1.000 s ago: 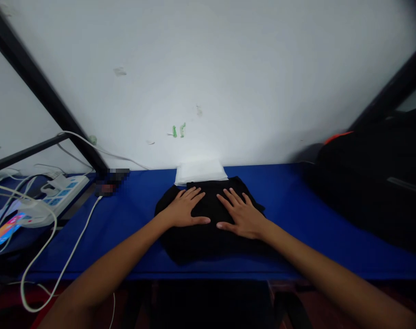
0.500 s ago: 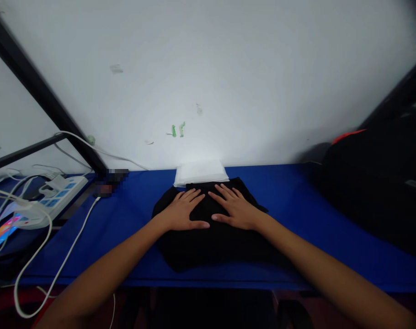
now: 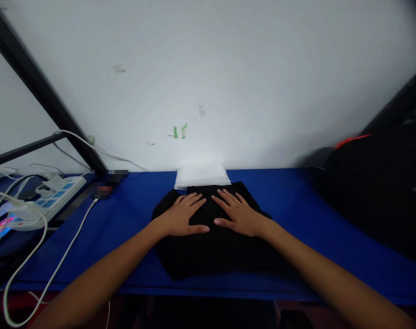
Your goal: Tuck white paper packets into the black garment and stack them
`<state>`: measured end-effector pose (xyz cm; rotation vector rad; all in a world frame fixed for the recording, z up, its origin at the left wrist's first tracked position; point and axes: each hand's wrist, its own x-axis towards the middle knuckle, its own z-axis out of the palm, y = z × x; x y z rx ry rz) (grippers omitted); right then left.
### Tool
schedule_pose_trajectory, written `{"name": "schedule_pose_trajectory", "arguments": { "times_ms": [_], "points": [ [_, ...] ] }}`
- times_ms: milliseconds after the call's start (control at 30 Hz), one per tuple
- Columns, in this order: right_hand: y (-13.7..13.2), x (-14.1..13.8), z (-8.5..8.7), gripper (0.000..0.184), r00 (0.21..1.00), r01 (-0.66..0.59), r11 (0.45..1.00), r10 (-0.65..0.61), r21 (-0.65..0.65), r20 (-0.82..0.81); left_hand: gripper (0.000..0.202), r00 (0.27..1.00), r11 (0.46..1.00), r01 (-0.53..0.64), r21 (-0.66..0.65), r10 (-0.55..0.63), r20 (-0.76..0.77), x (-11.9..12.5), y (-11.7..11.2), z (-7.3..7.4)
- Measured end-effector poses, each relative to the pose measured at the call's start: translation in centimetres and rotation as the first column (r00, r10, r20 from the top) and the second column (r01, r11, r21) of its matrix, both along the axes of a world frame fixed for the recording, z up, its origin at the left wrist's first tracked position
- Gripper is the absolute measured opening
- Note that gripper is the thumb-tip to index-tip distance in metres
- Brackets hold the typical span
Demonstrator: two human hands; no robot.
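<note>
Lying under both hands [image 3: 211,214]: black garment [image 3: 215,246]

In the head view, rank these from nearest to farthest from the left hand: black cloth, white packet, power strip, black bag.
1. Black cloth, directly under the left hand.
2. White packet, just beyond, by the wall.
3. Power strip, far left.
4. Black bag, far right.
</note>
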<state>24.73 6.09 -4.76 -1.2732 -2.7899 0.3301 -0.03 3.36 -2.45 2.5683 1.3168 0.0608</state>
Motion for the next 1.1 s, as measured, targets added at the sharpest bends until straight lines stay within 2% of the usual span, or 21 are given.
{"name": "schedule_pose_trajectory", "arguments": {
  "times_ms": [200, 600, 1100],
  "points": [
    [-0.25, -0.04, 0.39, 0.088, 1.000, 0.008, 1.000, -0.008, -0.023, 0.016, 0.092, 1.000, 1.000, -0.014, -0.016, 0.014, -0.002, 0.07, -0.12, 0.12],
    [-0.04, 0.20, -0.33, 0.086, 0.999, -0.023, 0.999, 0.024, 0.033, -0.035, 0.092, 1.000, 1.000, 0.015, -0.009, -0.015, 0.001, -0.10, -0.21, 0.06],
    [-0.33, 0.13, 0.51, 0.089, 1.000, -0.020, 1.000, 0.020, -0.015, -0.007, 0.092, 1.000, 1.000, 0.000, -0.003, 0.000, 0.000, -0.06, -0.18, -0.18]
  ]
}}
